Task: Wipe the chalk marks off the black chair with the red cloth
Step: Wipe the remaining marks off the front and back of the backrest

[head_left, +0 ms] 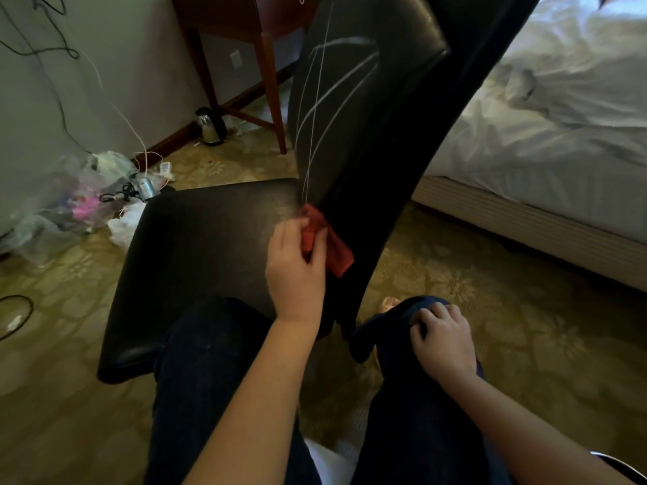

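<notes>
The black chair (217,246) stands in front of me, its tall backrest rising to the upper right. White chalk marks (325,96) run in long curved strokes down the backrest's front face. My left hand (297,271) grips the red cloth (327,239) and holds it against the bottom of the backrest, where it meets the seat. Part of the cloth hangs out to the right of my fingers. My right hand (444,337) rests with curled fingers on my right knee, holding nothing.
A bed (560,134) with white bedding fills the right side. A wooden side table (245,33) stands behind the chair, with a metal kettle (211,127) on the floor. Plastic bags (80,197) and cables lie at the left wall. Patterned carpet surrounds the chair.
</notes>
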